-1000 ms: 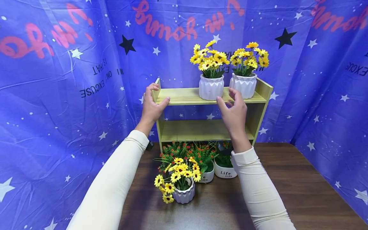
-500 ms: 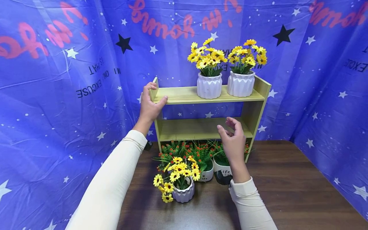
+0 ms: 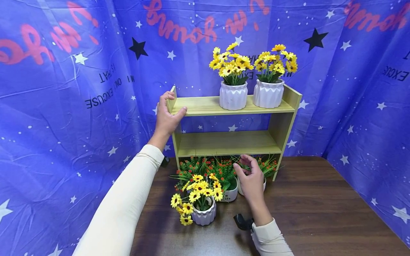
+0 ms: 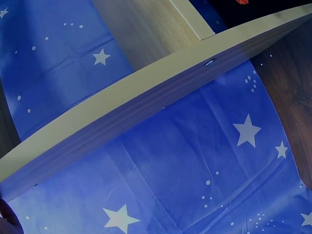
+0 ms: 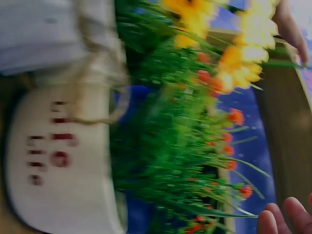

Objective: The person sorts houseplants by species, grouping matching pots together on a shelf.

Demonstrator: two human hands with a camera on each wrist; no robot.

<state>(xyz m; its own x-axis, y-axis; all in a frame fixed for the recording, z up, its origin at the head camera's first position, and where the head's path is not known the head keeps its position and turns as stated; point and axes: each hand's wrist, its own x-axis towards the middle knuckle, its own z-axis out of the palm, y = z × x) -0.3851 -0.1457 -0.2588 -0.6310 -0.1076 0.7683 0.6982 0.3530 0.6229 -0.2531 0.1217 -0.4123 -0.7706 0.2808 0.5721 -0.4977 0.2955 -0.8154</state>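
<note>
My left hand [image 3: 167, 115] grips the upper left corner of the light wooden shelf [image 3: 198, 106], fingers at the side panel and thumb at the front edge. In the left wrist view, the side panel [image 4: 146, 92] crosses diagonally. My right hand [image 3: 251, 181] holds nothing, fingers loosely bent, in front of the red-flowered potted plants [image 3: 224, 174]. Left of it, a potted yellow daisy plant [image 3: 204, 215] stands on the table. A white oval pot lettered "Life" [image 5: 63, 165] is blurred in the right wrist view, apart from my right fingertips [image 5: 287, 219].
Two potted yellow daisy plants [image 3: 233, 96] stand on the shelf's top board, toward the right. The middle board [image 3: 227, 143] lies below. A dark wooden table [image 3: 320, 206] carries everything. Blue star-printed cloth [image 3: 112, 106] hangs behind and at both sides.
My right hand has come down and back from the pots on the top board, past the middle board, toward the table plants. My left hand stays at the shelf corner.
</note>
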